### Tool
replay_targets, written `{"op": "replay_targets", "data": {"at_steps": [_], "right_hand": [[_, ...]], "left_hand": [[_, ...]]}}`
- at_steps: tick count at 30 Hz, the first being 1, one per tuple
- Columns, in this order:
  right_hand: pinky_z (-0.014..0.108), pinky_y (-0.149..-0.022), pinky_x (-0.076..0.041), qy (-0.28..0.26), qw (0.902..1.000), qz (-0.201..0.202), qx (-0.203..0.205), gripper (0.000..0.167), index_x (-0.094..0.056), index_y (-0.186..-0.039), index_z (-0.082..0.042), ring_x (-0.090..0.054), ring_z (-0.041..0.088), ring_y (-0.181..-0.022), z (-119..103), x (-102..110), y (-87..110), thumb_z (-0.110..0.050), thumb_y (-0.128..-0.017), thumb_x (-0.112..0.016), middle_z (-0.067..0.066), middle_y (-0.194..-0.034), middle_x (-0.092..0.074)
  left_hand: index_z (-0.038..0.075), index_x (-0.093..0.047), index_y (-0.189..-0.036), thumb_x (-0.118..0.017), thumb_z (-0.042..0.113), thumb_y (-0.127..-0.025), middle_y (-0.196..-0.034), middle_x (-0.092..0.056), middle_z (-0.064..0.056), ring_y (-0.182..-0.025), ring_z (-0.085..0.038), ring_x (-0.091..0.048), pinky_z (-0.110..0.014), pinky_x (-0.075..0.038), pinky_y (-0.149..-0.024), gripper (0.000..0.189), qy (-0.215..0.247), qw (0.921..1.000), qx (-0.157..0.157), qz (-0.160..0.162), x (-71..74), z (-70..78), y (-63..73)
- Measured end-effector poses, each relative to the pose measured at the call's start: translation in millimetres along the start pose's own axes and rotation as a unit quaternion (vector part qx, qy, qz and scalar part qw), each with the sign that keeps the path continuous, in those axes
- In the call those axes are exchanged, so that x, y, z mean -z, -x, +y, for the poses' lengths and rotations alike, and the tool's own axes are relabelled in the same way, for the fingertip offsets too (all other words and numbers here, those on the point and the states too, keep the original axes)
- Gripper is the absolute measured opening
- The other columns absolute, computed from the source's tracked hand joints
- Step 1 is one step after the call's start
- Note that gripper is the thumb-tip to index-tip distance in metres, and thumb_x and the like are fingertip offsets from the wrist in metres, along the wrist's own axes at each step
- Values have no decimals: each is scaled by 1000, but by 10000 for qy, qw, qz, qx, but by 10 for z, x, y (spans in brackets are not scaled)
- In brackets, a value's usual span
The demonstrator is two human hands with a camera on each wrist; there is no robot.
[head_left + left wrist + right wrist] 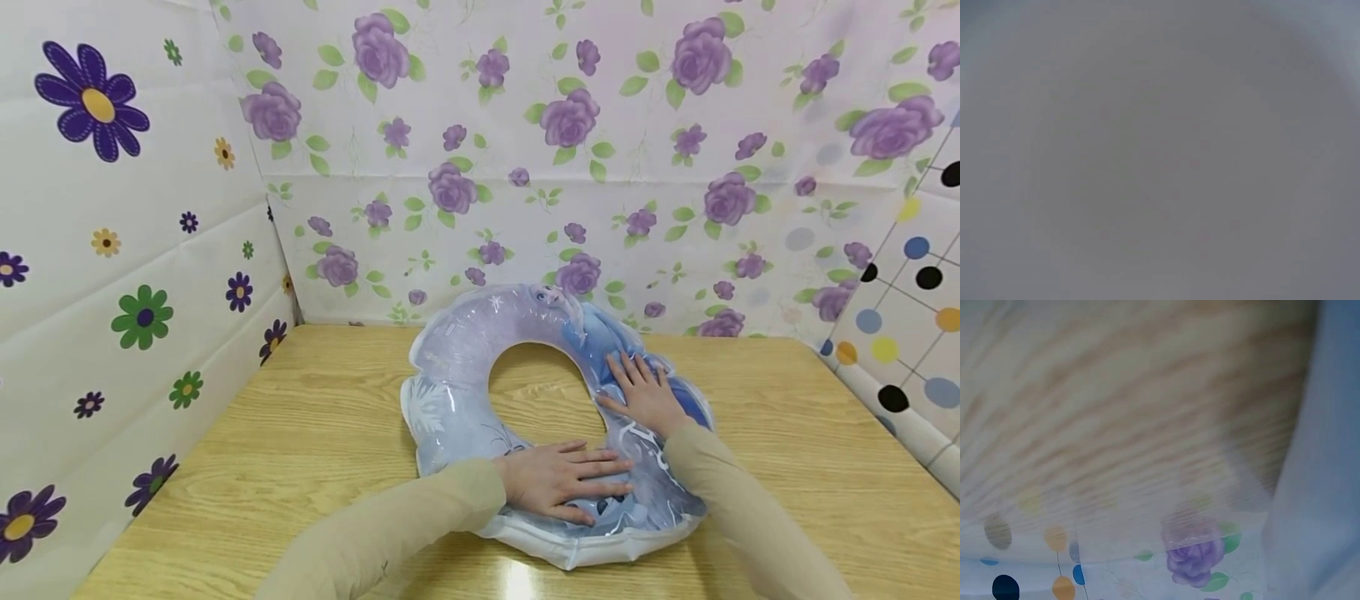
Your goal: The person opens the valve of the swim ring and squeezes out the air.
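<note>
A partly inflated swim ring (457, 350), pale lilac and blue with a printed cartoon figure and snowflakes, lies on a wooden table. Its near and right parts look soft and creased. My left hand (566, 479) rests flat on the near part, fingers straight and pointing right. On the ring's right side lies my right hand (645, 392), palm down with the fingers spread. The left wrist view is a grey blur close against a surface. In the right wrist view, a pale blue edge of the swim ring (1329, 456) fills the right side.
The wooden table (315, 433) extends left and right of the ring. Behind it hangs a white sheet with purple roses (450, 187). A flower-print sheet (142, 317) covers the left side, and a dotted sheet (922, 333) stands at the right.
</note>
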State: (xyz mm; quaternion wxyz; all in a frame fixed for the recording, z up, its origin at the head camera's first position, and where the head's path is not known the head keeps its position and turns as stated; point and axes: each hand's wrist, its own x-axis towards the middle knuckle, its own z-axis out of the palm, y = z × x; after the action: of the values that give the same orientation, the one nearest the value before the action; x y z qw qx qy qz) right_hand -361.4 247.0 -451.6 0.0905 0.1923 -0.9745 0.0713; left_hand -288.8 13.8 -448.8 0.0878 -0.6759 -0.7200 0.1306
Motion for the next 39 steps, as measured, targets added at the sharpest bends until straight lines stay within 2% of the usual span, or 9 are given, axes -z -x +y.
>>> {"op": "replay_targets", "data": {"at_steps": [5,7,17,28,39], "right_hand": [[60,-96,4,-450,9988,82,180,87,-13,-146,-7,-4,45,-129,33,-22,12,-65,-85,-37,26,-144,-13],[60,-96,3,-475,9987,47,171,87,-13,-146,-8,-5,44,-129,36,-19,10,-66,-85,-36,26,-144,-13],[61,-96,-6,-85,9997,-215,-41,82,-27,-143,-6,-16,43,-128,6,26,-12,-62,-86,-42,23,-142,-24],[62,-96,-9,-12,9998,-222,4,79,-32,-141,-7,-22,43,-126,5,46,-32,-62,-85,-44,23,-138,-32],[61,-96,-8,28,9995,-322,-51,80,-34,-141,-8,-23,43,-125,1,60,-41,-63,-85,-41,23,-137,-33]], "left_hand": [[20,1,-146,-27,50,-95,-149,10,-3,-133,-16,12,-39,-4,-104,65,-59,10000,14,-18,1,-5,-5],[20,2,-146,-27,50,-96,-149,9,-3,-133,-16,12,-39,-5,-104,65,-68,10000,19,-30,2,-4,-7],[19,3,-145,-27,49,-96,-150,8,-4,-133,-17,12,-39,-5,-104,65,-10,10000,30,-58,-3,7,-12],[20,4,-145,-27,49,-96,-150,9,-3,-133,-17,12,-39,-4,-104,66,39,9999,76,-61,-5,3,-12],[19,4,-145,-27,49,-96,-150,9,-4,-133,-17,12,-39,-4,-104,66,16,9999,93,-64,-13,1,-16]]}}
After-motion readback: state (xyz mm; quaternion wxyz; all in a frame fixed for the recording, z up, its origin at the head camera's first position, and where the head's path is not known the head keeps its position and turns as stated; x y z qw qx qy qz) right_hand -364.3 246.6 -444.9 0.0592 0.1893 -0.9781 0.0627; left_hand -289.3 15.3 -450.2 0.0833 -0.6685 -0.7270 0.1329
